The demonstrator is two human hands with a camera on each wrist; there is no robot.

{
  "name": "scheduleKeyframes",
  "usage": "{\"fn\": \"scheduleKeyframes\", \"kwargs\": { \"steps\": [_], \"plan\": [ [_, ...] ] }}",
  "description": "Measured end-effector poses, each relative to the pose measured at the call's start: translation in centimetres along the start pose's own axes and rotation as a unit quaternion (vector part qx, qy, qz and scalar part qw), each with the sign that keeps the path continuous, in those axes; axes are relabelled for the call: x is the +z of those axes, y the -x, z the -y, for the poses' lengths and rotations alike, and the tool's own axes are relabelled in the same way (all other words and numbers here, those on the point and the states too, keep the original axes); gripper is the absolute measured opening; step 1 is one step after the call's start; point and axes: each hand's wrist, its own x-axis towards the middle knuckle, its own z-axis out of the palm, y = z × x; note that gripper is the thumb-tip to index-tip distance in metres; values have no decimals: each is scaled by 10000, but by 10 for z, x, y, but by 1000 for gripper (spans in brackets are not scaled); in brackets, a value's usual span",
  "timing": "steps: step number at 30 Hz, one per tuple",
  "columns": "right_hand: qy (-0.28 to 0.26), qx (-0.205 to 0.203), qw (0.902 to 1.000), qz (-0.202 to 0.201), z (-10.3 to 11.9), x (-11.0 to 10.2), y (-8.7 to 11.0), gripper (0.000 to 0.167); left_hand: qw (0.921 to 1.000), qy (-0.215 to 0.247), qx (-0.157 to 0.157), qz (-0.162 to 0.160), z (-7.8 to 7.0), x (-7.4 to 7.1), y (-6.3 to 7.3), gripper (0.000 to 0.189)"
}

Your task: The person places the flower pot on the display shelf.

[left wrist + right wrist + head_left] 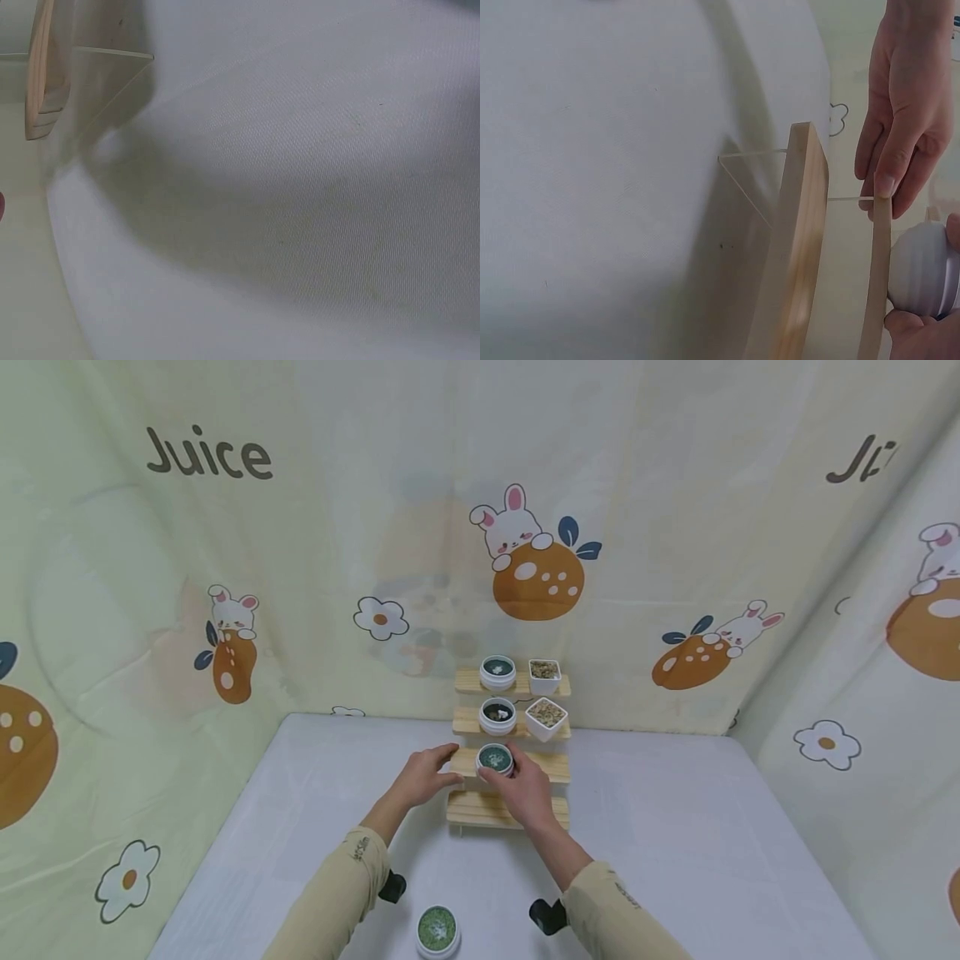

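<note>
My right hand (pixel 528 789) holds a small white round pot (pixel 495 761) with dark green, speckled contents between thumb and fingers. In the right wrist view the pot's white base (pixel 919 270) sits right at a board of the tiered wooden stand (pixel 551 766). At that board's left end is my left hand (pixel 426 777), its thumb on the front edge and its fingers reaching round behind, as the right wrist view shows (pixel 911 112). The left wrist view catches a wooden board (pixel 46 82) of the stand and only a sliver of a fingertip.
Higher boards carry two more round pots, one dark green (pixel 497 672) and one darker (pixel 497 716), beside two square white pots (pixel 544 677) of tan bits. Another round pot (pixel 437 931), green inside, stands on the white table (pixel 675 843) near me. A printed curtain (pixel 420 527) hangs behind.
</note>
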Motion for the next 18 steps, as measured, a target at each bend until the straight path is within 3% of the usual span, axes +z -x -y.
{"fn": "scheduleKeyframes", "kwargs": {
  "steps": [18],
  "plan": [
    [-39,85,10000,27,3,-2,0,78,10000,80,-3,-27,0,0,0,56]
  ]
}}
